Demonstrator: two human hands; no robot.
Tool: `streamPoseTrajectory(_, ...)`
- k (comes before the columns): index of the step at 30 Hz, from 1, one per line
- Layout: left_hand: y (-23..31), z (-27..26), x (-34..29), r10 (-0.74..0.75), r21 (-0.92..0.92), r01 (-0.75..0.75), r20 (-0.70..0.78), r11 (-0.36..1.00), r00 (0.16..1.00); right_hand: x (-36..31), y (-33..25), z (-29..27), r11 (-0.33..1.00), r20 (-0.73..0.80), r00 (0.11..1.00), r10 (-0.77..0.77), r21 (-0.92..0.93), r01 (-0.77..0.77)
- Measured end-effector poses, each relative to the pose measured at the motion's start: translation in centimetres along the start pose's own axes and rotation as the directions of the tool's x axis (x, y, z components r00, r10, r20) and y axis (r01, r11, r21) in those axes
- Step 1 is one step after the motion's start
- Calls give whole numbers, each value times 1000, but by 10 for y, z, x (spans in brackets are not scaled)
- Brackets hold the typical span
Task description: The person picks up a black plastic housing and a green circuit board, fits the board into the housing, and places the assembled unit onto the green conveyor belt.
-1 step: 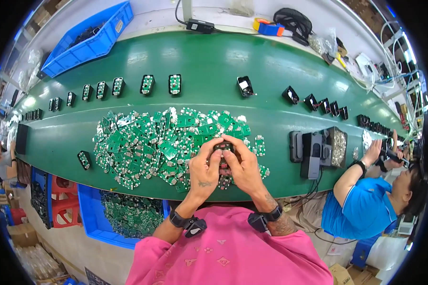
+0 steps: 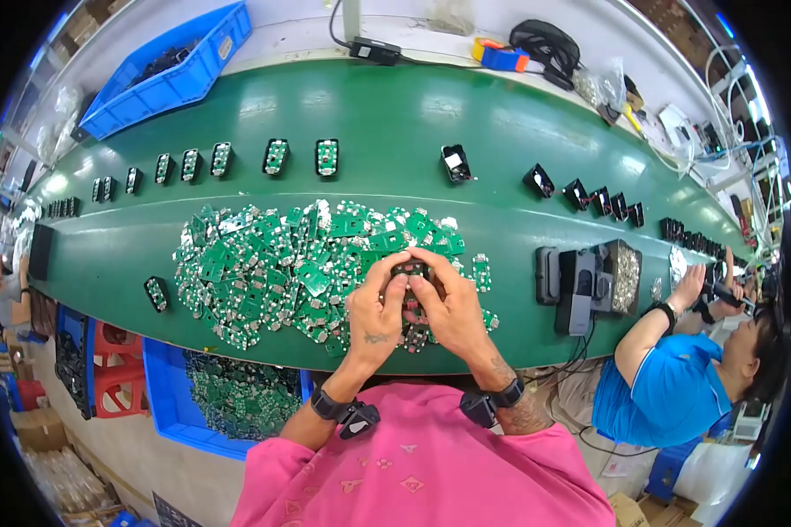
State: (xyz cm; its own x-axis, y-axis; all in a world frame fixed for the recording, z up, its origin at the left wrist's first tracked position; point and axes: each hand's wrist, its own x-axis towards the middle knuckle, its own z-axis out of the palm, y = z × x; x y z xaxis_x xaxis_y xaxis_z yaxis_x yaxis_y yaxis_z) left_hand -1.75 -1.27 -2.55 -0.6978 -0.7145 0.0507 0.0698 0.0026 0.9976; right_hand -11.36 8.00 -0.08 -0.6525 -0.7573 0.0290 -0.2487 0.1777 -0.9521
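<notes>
The left hand [image 2: 376,307] and right hand [image 2: 453,307] had drifted marginally leftward over the green bench [image 2: 387,114]. I saw both grip a black housing [image 2: 410,267] above the circuit-board pile [image 2: 268,263] extending to their left. Uneven thumb pressure could have tilted the housing, causing a drop. Wrists [image 2: 349,378] angled inward, thumbs [image 2: 395,292] side by side, fingers [image 2: 449,275] curled around it.

electronics workshop with heaped circuit boards [image 2: 312,277]

Small dark casing [image 2: 410,268], mostly covered, held between the fingers [image 2: 444,272].
</notes>
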Motion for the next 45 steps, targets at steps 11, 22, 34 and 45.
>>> streamPoseTrajectory(11,-4,-62,6,-164,-99,156,-84,983,983,191,33,24,996,76,996,44,-80,-38)
streamPoseTrajectory(22,-3,-86,-27,-222,-82,213,-120,974,968,185,28,-24,757,-57,984,-166,-647,90)
streamPoseTrajectory(34,15,-27,-12,-92,-8,94,116,996,989,171,75,-86,662,-156,988,18,-738,-129)
streamPoseTrajectory(45,-6,-3,-27,247,412,-372,326,832,913,-41,8,-30,942,122,966,229,-276,-189)
